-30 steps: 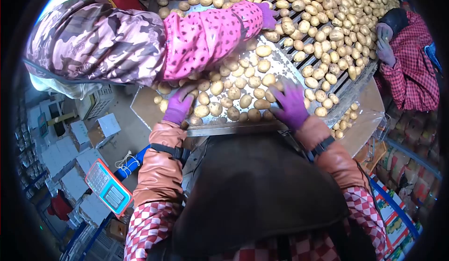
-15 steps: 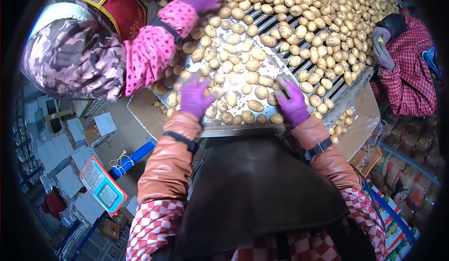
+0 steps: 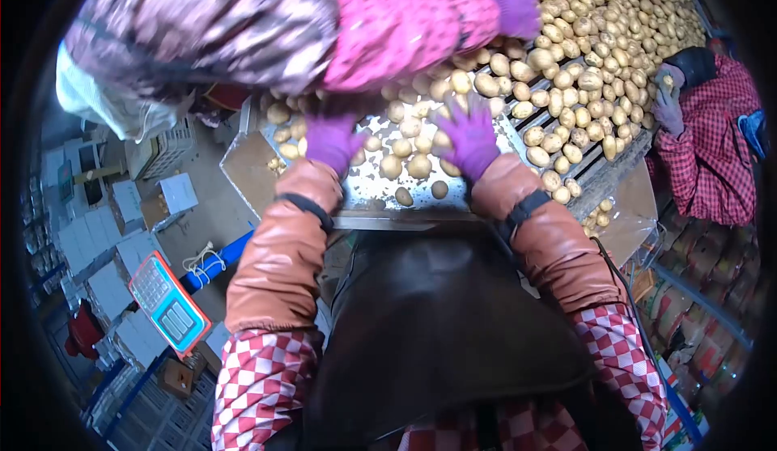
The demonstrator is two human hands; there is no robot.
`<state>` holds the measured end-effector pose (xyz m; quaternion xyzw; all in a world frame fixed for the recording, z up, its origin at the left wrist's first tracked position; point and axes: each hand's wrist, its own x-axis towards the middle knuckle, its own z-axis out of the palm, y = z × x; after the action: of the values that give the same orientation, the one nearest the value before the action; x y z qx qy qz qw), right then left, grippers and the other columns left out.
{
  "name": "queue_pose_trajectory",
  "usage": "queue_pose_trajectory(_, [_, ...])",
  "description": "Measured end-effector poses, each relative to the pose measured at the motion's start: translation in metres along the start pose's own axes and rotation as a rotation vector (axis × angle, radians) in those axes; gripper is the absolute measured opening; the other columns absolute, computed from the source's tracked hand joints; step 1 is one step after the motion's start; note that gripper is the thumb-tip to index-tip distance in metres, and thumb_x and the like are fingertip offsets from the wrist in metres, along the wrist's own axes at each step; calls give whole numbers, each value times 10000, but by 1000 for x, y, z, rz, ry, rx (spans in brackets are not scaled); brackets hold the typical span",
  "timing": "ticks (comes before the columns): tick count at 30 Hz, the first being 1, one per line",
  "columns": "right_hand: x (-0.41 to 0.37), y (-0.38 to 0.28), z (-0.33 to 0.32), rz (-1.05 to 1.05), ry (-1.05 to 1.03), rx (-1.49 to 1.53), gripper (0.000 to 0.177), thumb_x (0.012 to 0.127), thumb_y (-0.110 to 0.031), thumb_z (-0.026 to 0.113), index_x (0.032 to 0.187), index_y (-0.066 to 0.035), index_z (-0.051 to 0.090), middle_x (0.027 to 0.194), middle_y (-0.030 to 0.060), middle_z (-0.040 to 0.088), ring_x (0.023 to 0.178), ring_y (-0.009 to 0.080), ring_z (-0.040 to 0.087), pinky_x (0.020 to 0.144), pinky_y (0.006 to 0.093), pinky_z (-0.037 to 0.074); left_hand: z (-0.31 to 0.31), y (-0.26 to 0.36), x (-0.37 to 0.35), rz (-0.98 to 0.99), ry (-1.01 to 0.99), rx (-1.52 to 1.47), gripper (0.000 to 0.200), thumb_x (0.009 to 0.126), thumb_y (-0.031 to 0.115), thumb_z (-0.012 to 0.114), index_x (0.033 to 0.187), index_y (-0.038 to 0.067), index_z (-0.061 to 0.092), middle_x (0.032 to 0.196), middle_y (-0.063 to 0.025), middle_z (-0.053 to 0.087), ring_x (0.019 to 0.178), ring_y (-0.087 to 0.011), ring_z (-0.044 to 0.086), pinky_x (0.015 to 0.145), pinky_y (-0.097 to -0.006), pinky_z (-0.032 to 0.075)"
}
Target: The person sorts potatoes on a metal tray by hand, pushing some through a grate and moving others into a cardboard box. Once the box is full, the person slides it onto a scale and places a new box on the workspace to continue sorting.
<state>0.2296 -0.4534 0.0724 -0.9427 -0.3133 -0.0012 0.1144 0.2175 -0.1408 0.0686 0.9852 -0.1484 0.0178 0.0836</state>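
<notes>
My left hand, in a purple glove, lies over the left part of a metal sorting tray. Its thumb stands away from the palm; the fingers are blurred and partly covered by a co-worker's pink sleeve. My right hand, gloved alike, is spread flat on the tray's right side, fingers among potatoes. Between both hands lie several potatoes, with a darker one near the front edge. Neither hand grips a potato that I can make out.
A large heap of potatoes covers the slatted rack behind. The co-worker's gloved hand reaches over it. At right, another person's gloved hand holds a potato. Cardboard boxes flank the tray; a scale display stands lower left.
The co-worker's pink sleeve has swung right across the tray. My right hand has moved left and slightly up, closer to my left. Fewer potatoes lie near the tray's front edge.
</notes>
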Motion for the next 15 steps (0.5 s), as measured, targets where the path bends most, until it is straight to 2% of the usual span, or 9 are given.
queue_pose_trajectory(2, [21,0,-17,107,23,-11,719,735,-417,746,1391,-226,519,1499,141,386,1363,474,303,1114,600,243,-31,-18,-2,-18,100,108,508,785,408,670,1248,208,609,1307,-100,552,1256,-340,442,1098,-591,247])
queue_pose_trajectory(4, [20,-7,-32,128,231,29,685,716,-367,747,1355,-212,556,1415,156,455,1302,460,368,1086,584,281,-52,-25,-21,-18,189,32,471,792,361,641,1220,167,617,1240,-104,559,1185,-325,477,1003,-561,326])
queue_pose_trajectory(6, [8,-26,-48,-58,214,233,582,710,-334,750,1261,-196,625,1369,168,490,1281,454,403,1060,577,315,-41,-18,-57,4,302,-74,466,772,325,637,1203,152,618,1195,-113,559,1118,-319,502,949,-564,355])
queue_pose_trajectory(8, [-9,-47,-31,-189,-239,278,634,710,-432,755,1286,-207,614,1457,150,438,1376,432,326,1104,610,260,-58,18,-70,76,3,-267,455,782,317,646,1210,166,614,1241,-114,552,1163,-337,499,960,-568,357])
queue_pose_trajectory(9, [-9,-51,-18,-272,-218,231,605,719,-423,745,1271,-207,623,1446,144,451,1369,426,339,1104,611,262,-65,39,-73,76,-236,-159,459,799,337,662,1226,179,608,1334,-123,514,1262,-353,453,1043,-580,317])
queue_pose_trajectory(10, [-8,-55,-7,-357,-196,187,577,728,-414,736,1257,-208,632,1436,139,463,1361,420,351,1105,611,263,-51,43,-84,184,-48,-137,520,774,356,673,1257,180,592,1413,-105,464,1313,-382,409,1084,-552,305])
queue_pose_trajectory(12, [7,-50,8,-452,-89,181,434,799,-307,669,1221,-205,653,1398,120,496,1331,384,394,1101,621,267,-25,22,-79,54,-113,-24,554,778,347,676,1301,197,566,1441,-118,435,1343,-351,391,1115,-555,262])
queue_pose_trajectory(14, [31,-47,3,-167,6,-4,396,835,-211,618,1229,-183,646,1314,123,556,1267,359,460,1086,569,316,-18,-4,-76,-62,-88,11,565,797,261,667,1344,182,548,1440,-131,470,1327,-308,442,1126,-522,262])
queue_pose_trajectory(15, [38,-47,-4,-151,75,107,377,839,-198,618,1214,-165,650,1274,129,580,1222,353,495,1036,543,357,-23,-10,-78,-120,-78,-112,539,812,240,659,1338,172,561,1427,-137,491,1329,-322,445,1134,-498,271])
